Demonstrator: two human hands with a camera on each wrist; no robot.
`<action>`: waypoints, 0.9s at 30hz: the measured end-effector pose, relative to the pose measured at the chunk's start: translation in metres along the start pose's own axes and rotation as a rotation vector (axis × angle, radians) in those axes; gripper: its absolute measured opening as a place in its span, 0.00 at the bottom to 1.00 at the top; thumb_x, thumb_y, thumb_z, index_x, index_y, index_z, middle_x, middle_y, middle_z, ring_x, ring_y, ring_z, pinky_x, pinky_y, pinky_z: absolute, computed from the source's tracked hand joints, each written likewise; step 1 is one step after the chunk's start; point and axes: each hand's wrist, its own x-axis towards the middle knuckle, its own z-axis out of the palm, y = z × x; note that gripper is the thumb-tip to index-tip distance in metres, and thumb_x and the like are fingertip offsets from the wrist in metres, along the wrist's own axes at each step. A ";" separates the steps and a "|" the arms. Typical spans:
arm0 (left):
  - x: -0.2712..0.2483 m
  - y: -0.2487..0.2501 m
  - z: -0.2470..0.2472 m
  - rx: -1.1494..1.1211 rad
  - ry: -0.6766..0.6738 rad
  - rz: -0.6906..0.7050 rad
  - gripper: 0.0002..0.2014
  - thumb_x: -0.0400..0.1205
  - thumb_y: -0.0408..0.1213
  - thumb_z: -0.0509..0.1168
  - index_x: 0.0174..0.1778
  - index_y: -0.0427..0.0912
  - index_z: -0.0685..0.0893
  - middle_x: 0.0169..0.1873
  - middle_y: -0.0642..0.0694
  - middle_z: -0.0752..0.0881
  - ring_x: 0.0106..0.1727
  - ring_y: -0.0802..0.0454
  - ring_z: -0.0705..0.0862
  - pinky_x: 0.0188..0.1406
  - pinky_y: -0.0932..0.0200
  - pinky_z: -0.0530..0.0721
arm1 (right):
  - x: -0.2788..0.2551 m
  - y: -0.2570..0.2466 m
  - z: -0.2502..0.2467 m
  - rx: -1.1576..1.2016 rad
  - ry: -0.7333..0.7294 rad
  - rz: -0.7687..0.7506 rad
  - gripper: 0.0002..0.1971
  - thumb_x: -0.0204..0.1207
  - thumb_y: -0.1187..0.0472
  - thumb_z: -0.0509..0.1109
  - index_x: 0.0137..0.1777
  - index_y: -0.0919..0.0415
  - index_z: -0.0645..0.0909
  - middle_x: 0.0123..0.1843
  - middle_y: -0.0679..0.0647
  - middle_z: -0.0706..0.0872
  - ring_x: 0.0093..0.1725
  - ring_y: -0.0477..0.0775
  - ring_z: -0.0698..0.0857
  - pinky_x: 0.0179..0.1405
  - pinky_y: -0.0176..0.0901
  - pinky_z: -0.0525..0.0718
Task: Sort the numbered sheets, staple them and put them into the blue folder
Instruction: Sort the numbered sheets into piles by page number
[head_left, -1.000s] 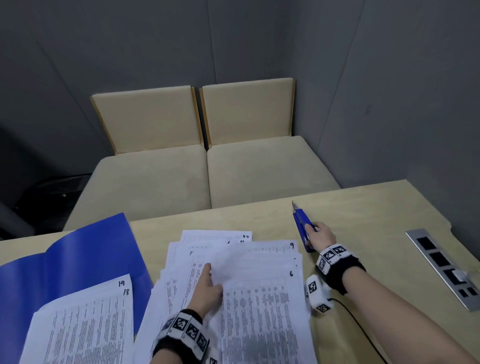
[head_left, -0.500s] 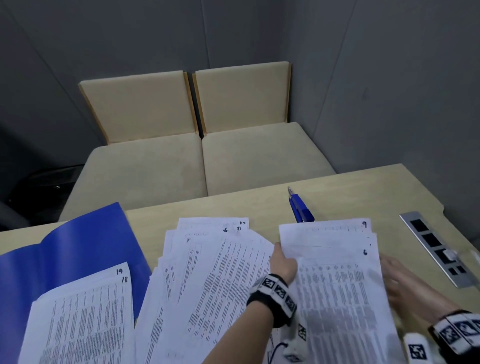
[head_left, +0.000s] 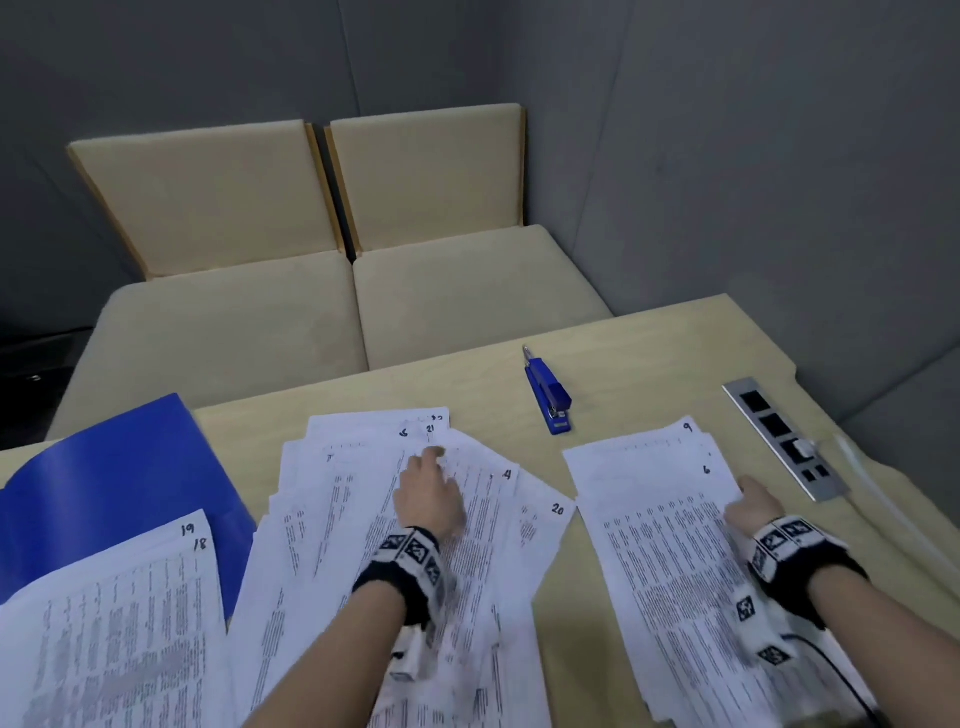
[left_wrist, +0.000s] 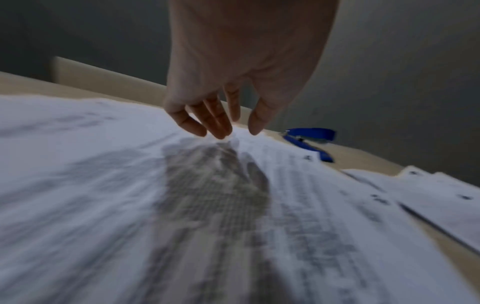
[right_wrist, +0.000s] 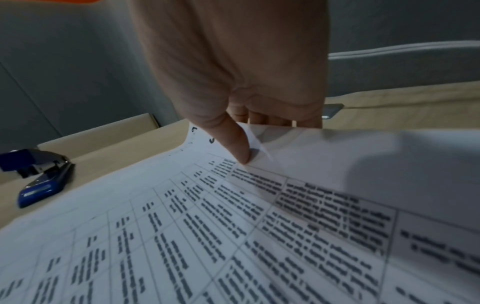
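Note:
A fanned heap of numbered sheets (head_left: 363, 519) fills the table's middle, with 4, 20 and 21 showing. My left hand (head_left: 428, 493) hovers over it, fingers (left_wrist: 218, 125) straight and just touching the paper. To the right lies a smaller stack (head_left: 670, 530) topped by sheets 6 and 9. My right hand (head_left: 753, 512) pinches its right edge, thumb (right_wrist: 237, 144) on top and fingers beneath. Sheets 18 and 19 (head_left: 114, 613) rest on the open blue folder (head_left: 104, 473) at the left. The blue stapler (head_left: 549, 397) lies beyond the sheets, untouched.
A metal socket panel (head_left: 784, 439) is set into the table (head_left: 649, 364) at the right, with a white cable (head_left: 883, 499) beside it. Two beige seat cushions (head_left: 332, 306) stand behind the table's far edge, against grey walls.
My right hand left the stapler and took the stack with sheets 6 and 9, which moved right, apart from the heap. My left hand let go of that stack and returned to the middle heap.

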 end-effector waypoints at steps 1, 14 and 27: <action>0.002 -0.015 -0.009 0.070 0.027 -0.048 0.21 0.81 0.35 0.60 0.70 0.45 0.71 0.65 0.41 0.76 0.65 0.41 0.76 0.65 0.43 0.76 | -0.001 -0.002 0.001 -0.003 0.015 -0.007 0.11 0.77 0.74 0.58 0.58 0.68 0.70 0.58 0.69 0.82 0.48 0.62 0.78 0.49 0.48 0.77; -0.017 -0.100 -0.045 0.171 0.144 -0.244 0.22 0.79 0.41 0.63 0.70 0.43 0.72 0.68 0.36 0.71 0.70 0.36 0.68 0.68 0.38 0.68 | -0.014 0.001 -0.001 0.003 0.131 -0.100 0.21 0.75 0.74 0.61 0.69 0.66 0.68 0.60 0.70 0.80 0.50 0.65 0.78 0.51 0.52 0.79; -0.021 -0.102 -0.047 0.346 0.089 -0.273 0.45 0.71 0.66 0.67 0.77 0.43 0.59 0.71 0.37 0.66 0.72 0.38 0.67 0.68 0.40 0.71 | -0.063 -0.059 0.039 -0.097 0.281 -0.352 0.31 0.74 0.69 0.69 0.76 0.55 0.65 0.73 0.62 0.65 0.71 0.66 0.68 0.66 0.62 0.73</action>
